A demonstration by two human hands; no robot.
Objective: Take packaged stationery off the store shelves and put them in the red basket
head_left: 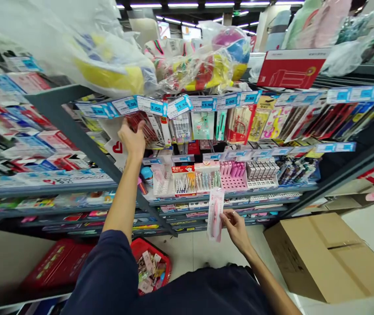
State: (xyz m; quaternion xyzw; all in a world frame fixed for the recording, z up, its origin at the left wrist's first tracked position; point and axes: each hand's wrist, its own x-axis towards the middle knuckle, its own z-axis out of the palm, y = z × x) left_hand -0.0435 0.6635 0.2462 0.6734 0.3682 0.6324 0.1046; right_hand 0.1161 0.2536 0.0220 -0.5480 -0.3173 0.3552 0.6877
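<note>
Where the left grip [131, 140] reaches: shelf [75, 127] edge, fingers parted, against hanging packs [147, 129].
Right grip [236, 229]: pinching a pink pen pack [215, 214].
Open room: floor [187, 258] between basket [150, 267] and carton [325, 258].

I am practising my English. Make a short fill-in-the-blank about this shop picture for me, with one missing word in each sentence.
The packet in the right hand holds a ____ pen.
The left hand is raised toward hanging packets, under a row of ____ price tags.
The red basket stands on the ____.
A cardboard box sits at the view's lower ____.

Missing words: pink; blue; floor; right.
</note>
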